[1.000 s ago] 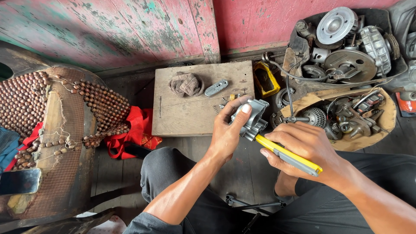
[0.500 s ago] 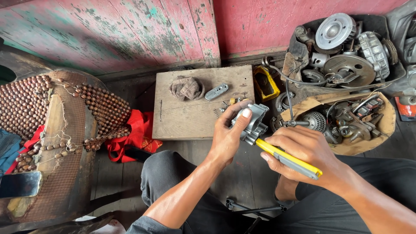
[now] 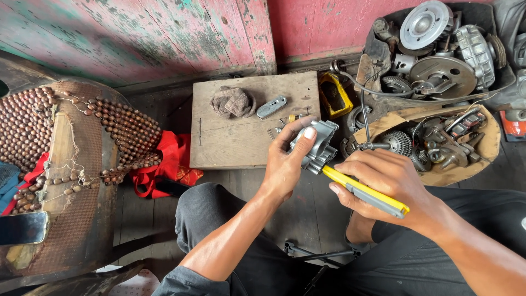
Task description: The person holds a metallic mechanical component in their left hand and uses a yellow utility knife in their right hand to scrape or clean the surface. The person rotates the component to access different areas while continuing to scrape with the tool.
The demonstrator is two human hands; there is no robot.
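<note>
My left hand (image 3: 286,164) grips a small grey cast-metal part (image 3: 319,143) and holds it above my lap, just in front of a low wooden board (image 3: 230,143). My right hand (image 3: 383,178) is closed around a screwdriver with a yellow and grey handle (image 3: 378,198); its tip end meets the underside of the metal part. On the board lie a crumpled brownish rag (image 3: 232,102), a small grey metal piece (image 3: 272,107) and a few tiny screws and springs (image 3: 286,124).
Two open containers of engine parts, gears and discs (image 3: 438,60) stand at the right, with a small yellow box (image 3: 335,94) beside the board. A beaded seat cover (image 3: 60,142) and a red cloth (image 3: 167,164) lie at the left. Painted wooden planks (image 3: 164,33) form the back wall.
The view has shifted slightly. Both hands stay on the metal part and screwdriver, with only small movement of the part in my left hand.
</note>
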